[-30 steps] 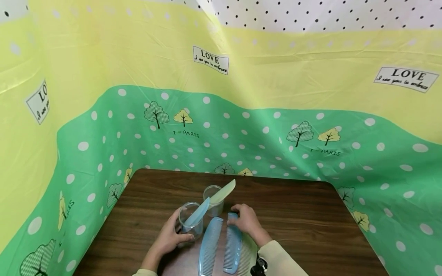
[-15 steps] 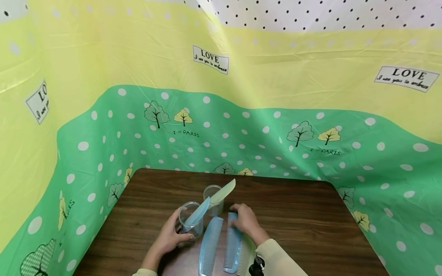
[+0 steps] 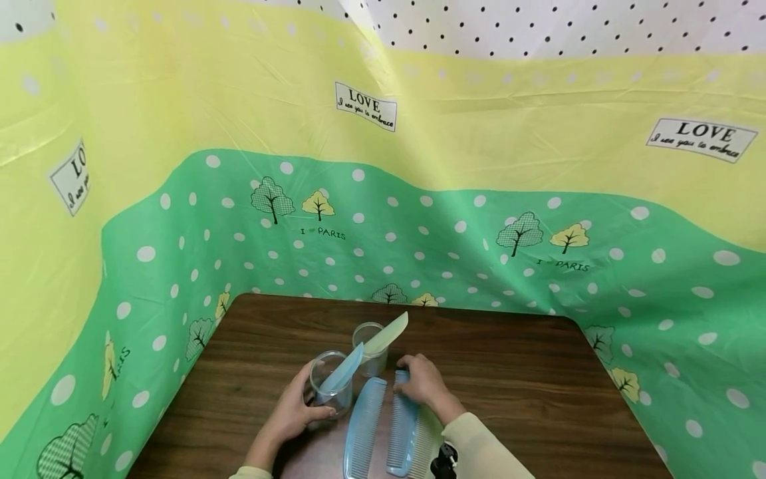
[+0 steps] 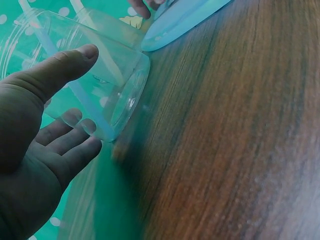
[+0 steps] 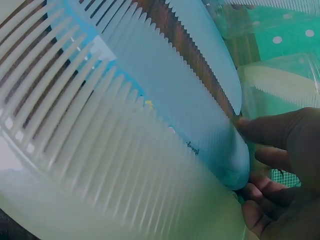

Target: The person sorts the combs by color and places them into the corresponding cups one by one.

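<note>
My left hand [image 3: 293, 407] grips a clear plastic cup [image 3: 338, 399], thumb on one side and fingers on the other. A blue comb [image 3: 345, 370] leans inside it, its end above the rim. Just behind stands a second clear cup [image 3: 374, 364] with a pale green comb [image 3: 389, 332] leaning in it. My right hand [image 3: 426, 382] pinches the far end of another blue comb [image 5: 190, 110] between thumb and fingers. Beside that comb, partly under my right wrist, lies a pale green comb [image 5: 125, 165]. Between the hands lies one more blue comb [image 3: 364, 429].
The brown wooden table [image 3: 520, 372] has rounded far corners. Behind and beside it hangs a green and yellow patterned curtain [image 3: 449, 253]. A black device [image 3: 445, 460] is worn on my right wrist.
My right wrist has shifted very slightly left, its fingers still at the blue comb's end. The left hand and both cups stay in place.
</note>
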The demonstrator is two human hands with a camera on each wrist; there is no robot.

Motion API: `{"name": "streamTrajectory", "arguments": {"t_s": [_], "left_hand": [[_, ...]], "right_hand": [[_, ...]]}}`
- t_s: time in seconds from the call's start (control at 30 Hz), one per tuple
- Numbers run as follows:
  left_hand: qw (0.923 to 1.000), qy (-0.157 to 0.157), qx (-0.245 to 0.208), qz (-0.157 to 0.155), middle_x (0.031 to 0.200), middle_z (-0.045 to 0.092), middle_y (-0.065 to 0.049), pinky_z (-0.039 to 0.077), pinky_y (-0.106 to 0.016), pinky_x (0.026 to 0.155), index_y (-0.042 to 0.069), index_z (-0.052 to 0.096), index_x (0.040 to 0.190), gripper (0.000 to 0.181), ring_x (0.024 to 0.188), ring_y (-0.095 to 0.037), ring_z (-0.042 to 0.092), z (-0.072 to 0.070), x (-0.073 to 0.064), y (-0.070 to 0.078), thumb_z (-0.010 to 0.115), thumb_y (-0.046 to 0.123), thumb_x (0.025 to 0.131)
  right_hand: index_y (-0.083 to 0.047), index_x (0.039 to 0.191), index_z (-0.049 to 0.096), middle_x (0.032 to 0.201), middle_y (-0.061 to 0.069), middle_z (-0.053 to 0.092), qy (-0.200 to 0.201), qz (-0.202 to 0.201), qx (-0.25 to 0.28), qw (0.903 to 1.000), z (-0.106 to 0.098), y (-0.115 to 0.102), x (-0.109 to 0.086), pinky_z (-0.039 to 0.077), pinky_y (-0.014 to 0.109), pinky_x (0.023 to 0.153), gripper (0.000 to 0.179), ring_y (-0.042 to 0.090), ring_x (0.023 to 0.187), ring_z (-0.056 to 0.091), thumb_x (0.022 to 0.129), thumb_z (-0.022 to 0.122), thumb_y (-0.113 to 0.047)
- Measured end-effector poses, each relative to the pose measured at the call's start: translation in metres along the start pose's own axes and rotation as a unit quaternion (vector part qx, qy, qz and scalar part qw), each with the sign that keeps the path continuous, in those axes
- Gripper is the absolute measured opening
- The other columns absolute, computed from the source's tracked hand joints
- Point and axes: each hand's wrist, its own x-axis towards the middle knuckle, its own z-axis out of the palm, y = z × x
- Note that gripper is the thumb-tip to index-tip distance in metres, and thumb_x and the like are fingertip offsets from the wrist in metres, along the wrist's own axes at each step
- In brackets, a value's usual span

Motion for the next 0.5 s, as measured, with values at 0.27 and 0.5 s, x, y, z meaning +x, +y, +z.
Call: {"name": "streamTrajectory", "arguments": {"t_s": [0.27,0.5], "left_hand": [[1.0,0.001,-0.001,0.004,0.151,0.049,-0.018,0.041,-0.053,0.116,0.018,0.04,0.156,0.103,0.14,-0.039,0.047,0.0001,0.0011,-0.001,0.096,0.011,0.069],[0.9999,-0.002,-0.009,0.007,0.152,0.048,-0.019,0.044,-0.05,0.114,0.016,0.04,0.156,0.103,0.139,-0.039,0.048,0.0,0.0002,-0.0032,0.095,0.01,0.069]], "right_hand": [[-0.002,0.117,0.071,0.107,0.016,0.064,0.017,0.013,-0.022,0.9995,0.0035,-0.0013,0.0024,0.056,0.048,0.079,0.056,0.028,0.088,0.061,0.069,0.095,-0.02],[-0.003,0.114,0.072,0.11,0.018,0.07,0.022,0.019,-0.005,0.9996,0.0051,0.002,0.0056,0.056,0.052,0.087,0.056,0.039,0.105,0.064,0.065,0.097,-0.016]]}}
